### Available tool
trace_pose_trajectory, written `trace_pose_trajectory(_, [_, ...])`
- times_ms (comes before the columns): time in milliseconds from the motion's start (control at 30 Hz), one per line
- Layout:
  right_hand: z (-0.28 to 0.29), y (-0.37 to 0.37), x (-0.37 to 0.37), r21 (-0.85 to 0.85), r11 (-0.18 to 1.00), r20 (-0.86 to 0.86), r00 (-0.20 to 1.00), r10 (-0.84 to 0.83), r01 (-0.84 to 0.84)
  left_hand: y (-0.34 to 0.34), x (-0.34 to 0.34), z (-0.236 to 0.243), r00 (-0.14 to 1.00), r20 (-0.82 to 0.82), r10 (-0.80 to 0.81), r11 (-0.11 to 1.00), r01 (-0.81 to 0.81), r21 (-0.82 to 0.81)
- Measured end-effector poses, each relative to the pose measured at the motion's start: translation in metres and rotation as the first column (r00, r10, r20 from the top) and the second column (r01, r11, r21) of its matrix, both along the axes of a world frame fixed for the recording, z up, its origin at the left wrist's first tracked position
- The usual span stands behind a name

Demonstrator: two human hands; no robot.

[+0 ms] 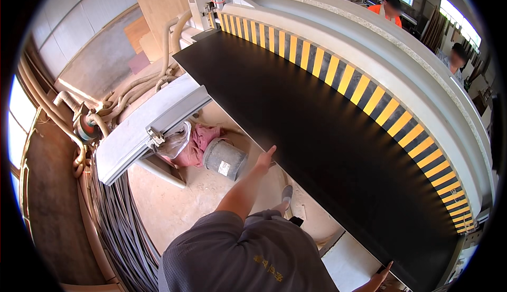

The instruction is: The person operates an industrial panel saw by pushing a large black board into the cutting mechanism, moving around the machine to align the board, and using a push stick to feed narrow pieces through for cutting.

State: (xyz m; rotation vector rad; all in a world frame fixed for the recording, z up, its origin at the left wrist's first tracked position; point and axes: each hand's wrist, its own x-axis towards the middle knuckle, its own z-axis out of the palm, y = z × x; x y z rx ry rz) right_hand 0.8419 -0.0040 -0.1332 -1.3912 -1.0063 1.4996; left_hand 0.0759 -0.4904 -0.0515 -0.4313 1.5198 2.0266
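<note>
A long, wide black panel (296, 128) lies flat before me, its far edge against a yellow-and-black striped guard (364, 88) on a large white machine (338, 25). My left hand (265, 159) grips the near edge around its middle, thumb on top and fingers mostly hidden beneath. Farther right along the same edge, my right hand (381, 277) also holds the panel, with its thumb over the top. The undersides of both grips are out of sight.
Left of the panel, a grey support arm (153, 131) juts out. Below it are a grey bucket (225, 159), pink cloth (196, 146) and a bundle of dark strips (124, 223). Hoses (132, 94) run along the wall. Two people (390, 11) are beyond the machine.
</note>
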Motion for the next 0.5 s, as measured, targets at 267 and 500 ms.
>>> trace_pose_trajectory(267, [0.013,0.003,-0.021,-0.192,0.979,-0.099,0.991,-0.093,0.073,-0.005,-0.005,-0.011,1.000,-0.008,0.005,1.000,-0.005,-0.004])
trace_pose_trajectory(500, [0.019,0.002,-0.018,-0.187,0.978,-0.104,0.988,-0.111,0.090,-0.001,-0.003,-0.010,1.000,-0.012,-0.006,1.000,0.006,0.006])
